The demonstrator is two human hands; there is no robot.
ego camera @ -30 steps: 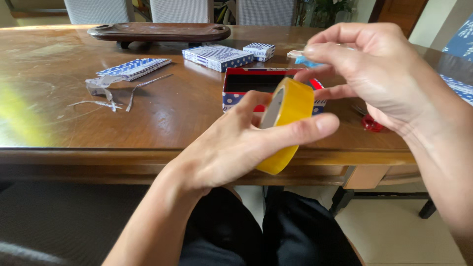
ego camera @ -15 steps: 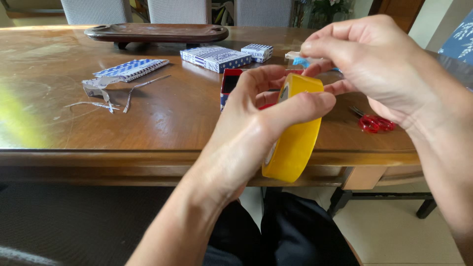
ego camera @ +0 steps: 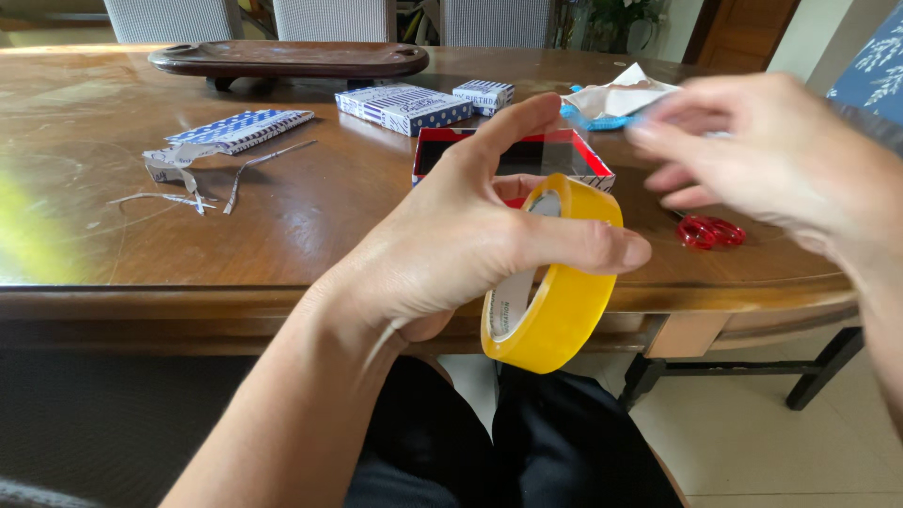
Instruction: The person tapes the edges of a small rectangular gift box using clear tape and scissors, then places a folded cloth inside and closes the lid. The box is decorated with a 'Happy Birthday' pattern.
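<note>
Head view: at frame centre the left hand (ego camera: 451, 254) has its fingers clamped on a yellow tape roll (ego camera: 555, 282), held over the near edge of the wooden worktop (ego camera: 282, 216). The right hand (ego camera: 781, 160), upper right, is blurred; its fingers look loosely spread, empty. Behind lie an open red-rimmed box (ego camera: 513, 155) and red scissors (ego camera: 710, 230).

Home dining room: polished wooden table (ego camera: 282, 216), upholstered chairs (ego camera: 334, 17), wooden tray (ego camera: 287, 58), houseplant (ego camera: 616, 19).
</note>
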